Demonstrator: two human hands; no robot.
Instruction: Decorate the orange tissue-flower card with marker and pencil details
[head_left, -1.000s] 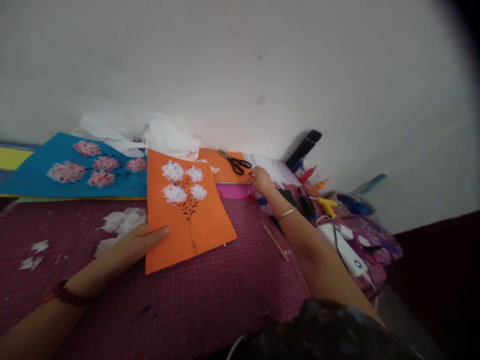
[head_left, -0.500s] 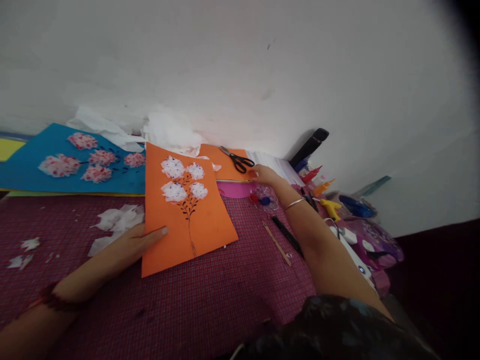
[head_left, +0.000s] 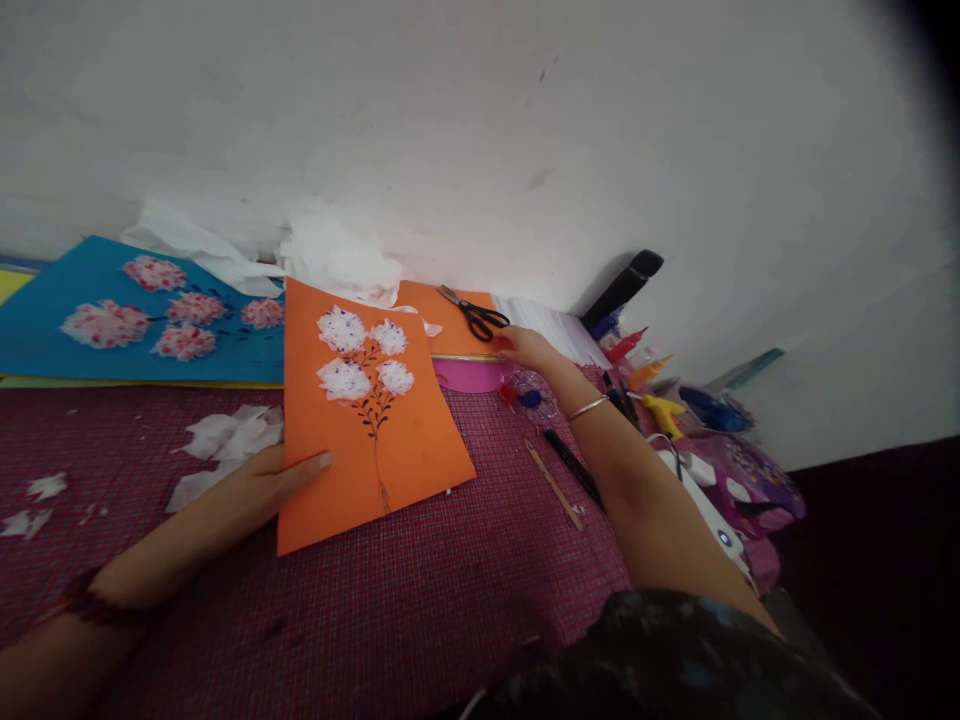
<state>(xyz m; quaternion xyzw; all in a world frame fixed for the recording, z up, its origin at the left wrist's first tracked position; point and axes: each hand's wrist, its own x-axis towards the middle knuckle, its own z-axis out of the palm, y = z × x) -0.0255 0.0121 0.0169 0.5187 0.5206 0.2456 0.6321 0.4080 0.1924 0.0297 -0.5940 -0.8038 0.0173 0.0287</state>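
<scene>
My left hand [head_left: 279,478] grips an orange card [head_left: 337,480] by its lower left edge, thumb on the front, fingers behind. On the card are white tissue-paper flowers with blue specks [head_left: 343,380], above a drawn stem with dark leaves. My right hand [head_left: 529,350] reaches to the back, its fingers bent at the right edge of an orange sheet [head_left: 446,325]. Black-handled scissors [head_left: 476,315] lie on that sheet, close to my fingertips. Just below, a pink piece [head_left: 472,376] and a clear plastic palette with red and blue paint [head_left: 529,397] rest on the cloth.
Left stands a blue card [head_left: 45,340] with pink-white tissue flowers. Crumpled white tissue [head_left: 337,260] lies along the wall, with more scraps [head_left: 232,440] nearer. A marker [head_left: 574,465] and a wooden stick [head_left: 553,485] lie right. A yellow glue gun [head_left: 664,415] sits beyond my forearm.
The view has shifted slightly, so the cards sit a little further left. My left hand still holds the orange card, and my right hand stays at the orange sheet's edge.
</scene>
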